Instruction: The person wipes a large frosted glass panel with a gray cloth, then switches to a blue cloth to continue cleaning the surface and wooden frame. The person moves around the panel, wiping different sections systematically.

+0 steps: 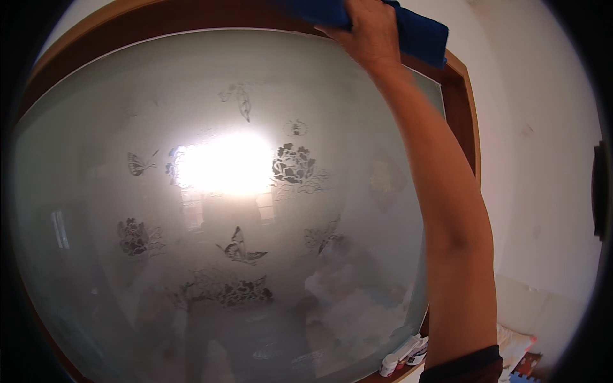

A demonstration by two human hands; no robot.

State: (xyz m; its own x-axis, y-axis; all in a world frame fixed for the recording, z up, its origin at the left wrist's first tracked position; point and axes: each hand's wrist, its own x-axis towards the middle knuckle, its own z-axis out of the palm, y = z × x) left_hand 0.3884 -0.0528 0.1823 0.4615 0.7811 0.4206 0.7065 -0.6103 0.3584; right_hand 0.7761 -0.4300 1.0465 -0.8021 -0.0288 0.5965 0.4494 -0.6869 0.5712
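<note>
My right hand [373,36] is raised to the top of a brown wooden frame [191,40], fingers closed over a folded dark blue cloth [424,38]. The cloth lies along the upper right part of the frame, partly cut off by the picture's top edge. Below my hand spreads a large frosted glass pane [191,268], etched with butterflies [241,249] and flower clusters [293,163]. A bright window reflection glares near its middle. My forearm crosses in front of the pane's right side. My left hand is out of view.
Several small white bottles and tubes [402,356] stand on the frame's lower right ledge. A white wall [527,167] runs along the right side. At the lower right lies a patterned fabric [515,342]. A dark object [598,191] juts in at the far right edge.
</note>
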